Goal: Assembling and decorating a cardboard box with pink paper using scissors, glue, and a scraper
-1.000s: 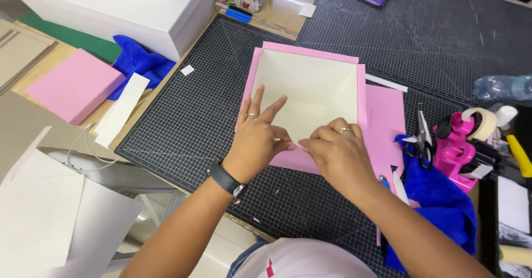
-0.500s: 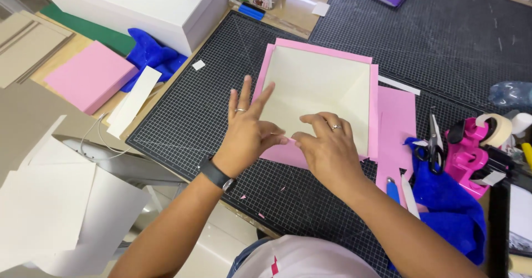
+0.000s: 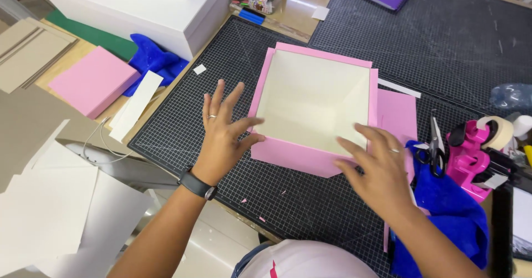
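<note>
**Hands at the near wall of the pink box**

Both hands have moved apart since the earlier frame, from the middle of the near wall to its two ends. The pink box [image 3: 310,109] stands open-side up on the black cutting mat [image 3: 460,39], toward the near edge of the desk. It lies directly ahead of both hands, which are equally near. The left hand [image 3: 224,139] has its fingers [image 3: 244,125] spread apart, touching the near-left corner. The right hand [image 3: 377,170] rests flat, fingers loosely apart, on the near-right wall. Neither hand clamps anything. Scissors [image 3: 432,145] lie to the right.
</note>
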